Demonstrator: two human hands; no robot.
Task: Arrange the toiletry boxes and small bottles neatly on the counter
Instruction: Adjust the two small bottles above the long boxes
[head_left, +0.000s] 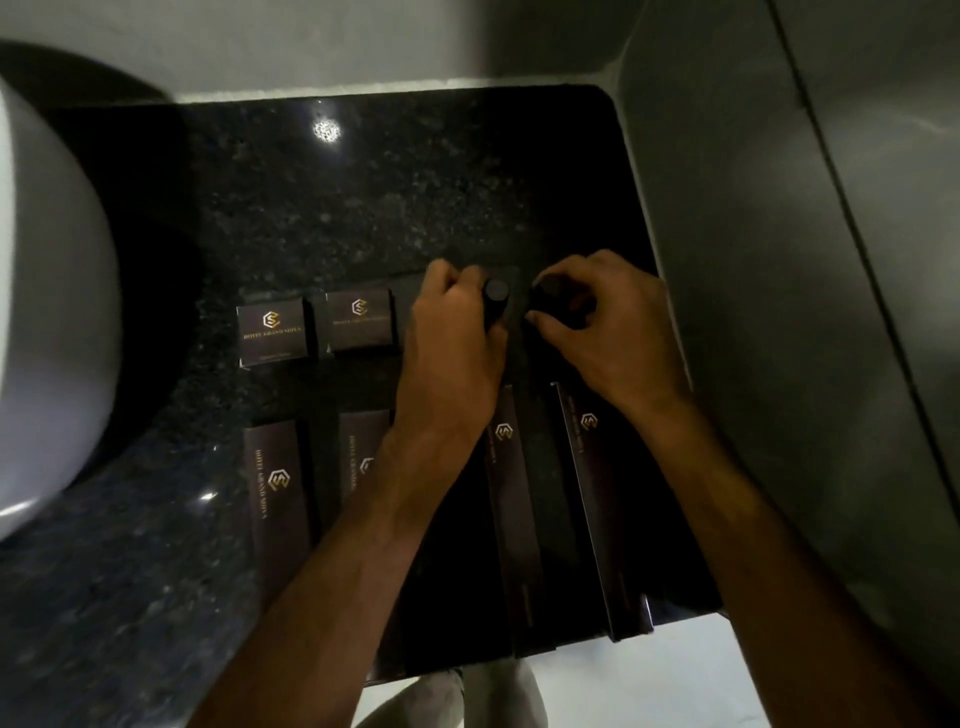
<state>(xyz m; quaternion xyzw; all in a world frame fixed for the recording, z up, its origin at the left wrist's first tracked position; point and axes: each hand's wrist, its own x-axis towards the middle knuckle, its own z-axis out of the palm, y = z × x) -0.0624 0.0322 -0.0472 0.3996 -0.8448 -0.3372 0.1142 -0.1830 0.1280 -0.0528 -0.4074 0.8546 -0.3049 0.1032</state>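
Note:
Two small dark boxes with gold logos, one (271, 330) and another (359, 319), stand side by side on the black granite counter (322, 208). In front of them lie several long dark boxes: a left one (278, 493), a second (361, 457) partly under my left forearm, a third (511, 499) and a right one (597, 499). My left hand (452, 343) grips a small black bottle (496, 299) with a round cap. My right hand (608, 327) closes on a second small dark bottle (553, 299), mostly hidden by my fingers.
A white basin (47, 312) bulges over the counter's left side. A grey wall (779, 260) bounds the counter on the right and another runs behind it. The counter's front edge is near my wrists, with pale floor (649, 686) below.

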